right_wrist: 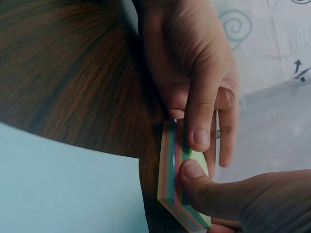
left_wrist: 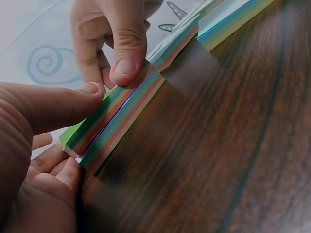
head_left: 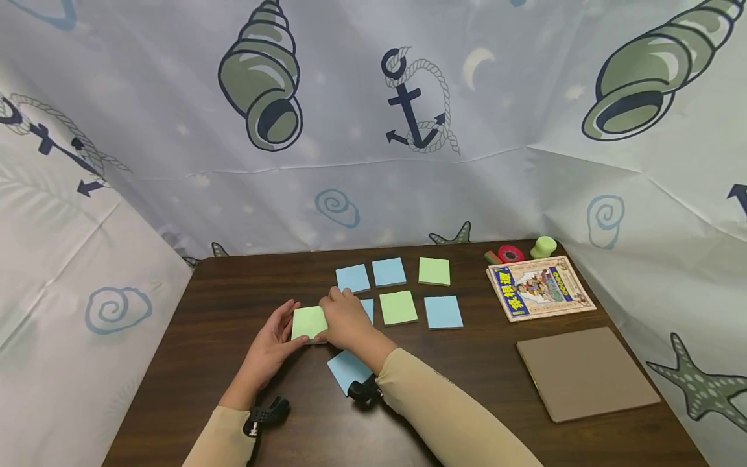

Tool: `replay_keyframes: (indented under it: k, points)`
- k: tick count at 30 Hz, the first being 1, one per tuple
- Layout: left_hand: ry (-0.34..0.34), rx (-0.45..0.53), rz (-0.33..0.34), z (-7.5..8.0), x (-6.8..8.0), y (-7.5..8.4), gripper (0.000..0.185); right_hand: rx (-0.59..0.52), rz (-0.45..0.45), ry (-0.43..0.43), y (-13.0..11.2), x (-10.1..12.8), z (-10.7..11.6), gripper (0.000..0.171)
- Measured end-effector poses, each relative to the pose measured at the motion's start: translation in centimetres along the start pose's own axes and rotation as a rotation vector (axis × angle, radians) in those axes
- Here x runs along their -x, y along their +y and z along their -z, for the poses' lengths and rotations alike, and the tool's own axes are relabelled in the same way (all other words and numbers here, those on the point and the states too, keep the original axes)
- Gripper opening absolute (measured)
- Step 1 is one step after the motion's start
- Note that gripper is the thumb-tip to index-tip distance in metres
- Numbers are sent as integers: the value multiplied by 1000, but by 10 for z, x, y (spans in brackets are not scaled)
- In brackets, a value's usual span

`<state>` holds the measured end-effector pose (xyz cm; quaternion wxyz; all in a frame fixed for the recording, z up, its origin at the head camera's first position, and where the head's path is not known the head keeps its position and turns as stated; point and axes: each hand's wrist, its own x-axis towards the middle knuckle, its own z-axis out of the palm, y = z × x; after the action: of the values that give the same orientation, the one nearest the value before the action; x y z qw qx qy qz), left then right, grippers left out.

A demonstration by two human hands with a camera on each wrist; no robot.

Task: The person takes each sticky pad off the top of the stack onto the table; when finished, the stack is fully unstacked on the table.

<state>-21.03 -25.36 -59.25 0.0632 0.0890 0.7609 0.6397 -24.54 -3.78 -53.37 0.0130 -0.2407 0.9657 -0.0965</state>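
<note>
Now a green-topped sticky-note pad (head_left: 308, 322) is pinched at its striped edge by the left hand (head_left: 270, 347) and the right hand (head_left: 348, 322), low over the bench (head_left: 478, 363), beside a blue pad (head_left: 349, 370).

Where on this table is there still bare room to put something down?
Bare wood shows at the table's far left corner, left of the left hand, and along the near edge between the right sleeve and the brown board. It is crowded in the middle, where sticky-note pads lie close together, and at the far right by the picture book.
</note>
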Motion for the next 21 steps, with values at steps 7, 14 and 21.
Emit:
replay_keyframes:
  k: [7,14,21]
  points:
    - [4,-14,-7,-1,0,0,96,6,-11,-15,-2,-1,0,73]
    - [-3,-15,-18,0,-1,-1,97,36,-30,-39,-6,0,4,72]
    - [3,-14,3,-1,0,0,98,16,-38,-17,-6,1,2,69]
